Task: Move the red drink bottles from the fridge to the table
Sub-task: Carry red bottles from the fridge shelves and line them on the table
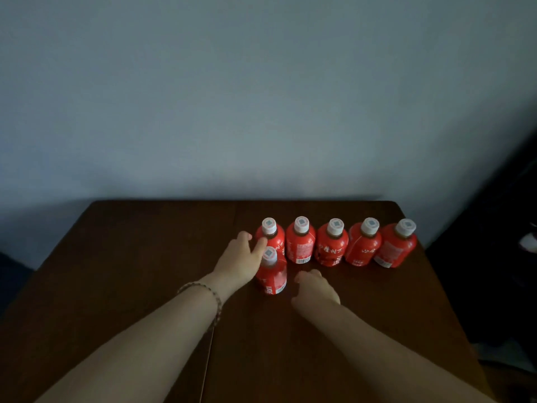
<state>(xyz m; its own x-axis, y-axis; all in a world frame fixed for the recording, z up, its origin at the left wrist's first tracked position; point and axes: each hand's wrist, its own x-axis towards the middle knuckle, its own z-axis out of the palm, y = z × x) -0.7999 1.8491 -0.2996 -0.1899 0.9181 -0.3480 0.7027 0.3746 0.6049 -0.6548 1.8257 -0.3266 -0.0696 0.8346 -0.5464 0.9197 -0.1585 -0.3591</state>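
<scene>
Row of red bottles [332, 245] sits tidy just beyond the hands; front bottle [271, 276] looks to start a second row beside the spread left hand [239, 260]; right hand [316, 289] loosely curled, empty.

My view is dim and bluish. The wall [261, 97] darkens toward nine and four o'clock; my right hand [316, 289] blurs, and the table [145, 257] edges bow.

Plain grey-blue wall [261, 97], dark indistinct shape [505, 257] at right edge
</scene>
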